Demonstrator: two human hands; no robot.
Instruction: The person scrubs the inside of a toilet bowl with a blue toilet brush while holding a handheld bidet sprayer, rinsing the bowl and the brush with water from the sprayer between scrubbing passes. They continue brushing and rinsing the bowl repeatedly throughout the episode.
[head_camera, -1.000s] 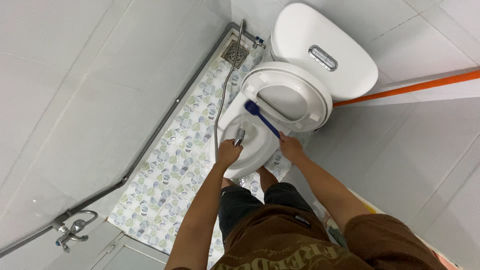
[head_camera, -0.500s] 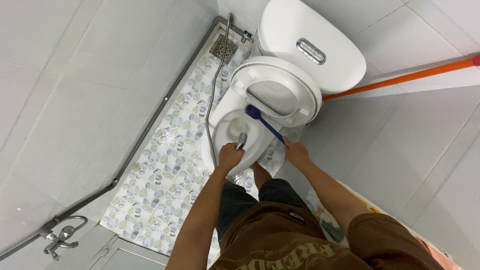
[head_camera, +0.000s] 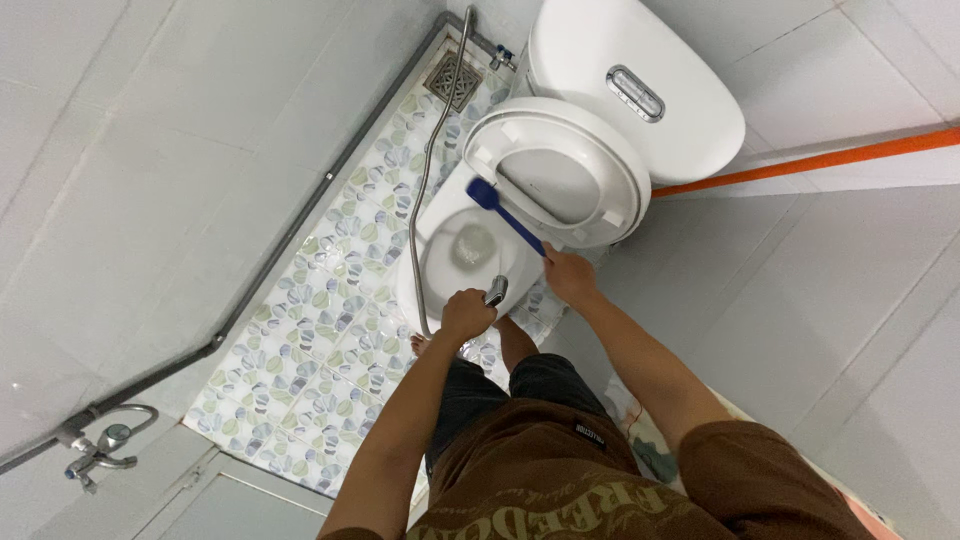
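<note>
Head view: left hand (head_camera: 466, 314) fingers closed around metal spray nozzle (head_camera: 496, 291), at near rim of toilet bowl (head_camera: 470, 250). Right hand (head_camera: 567, 274) grips blue brush (head_camera: 505, 214). Brush long axis diagonal, head pointing far-left over bowl's far rim. Best: aim spray low in bowl, firm grip, short strokes.

Glossy white ceramic on the toilet (head_camera: 440, 262); shiny metal on the sprayer (head_camera: 496, 291) and its ribbed hose (head_camera: 428, 190); smooth blue plastic brush (head_camera: 505, 215); patterned glazed floor (head_camera: 300, 330).
</note>
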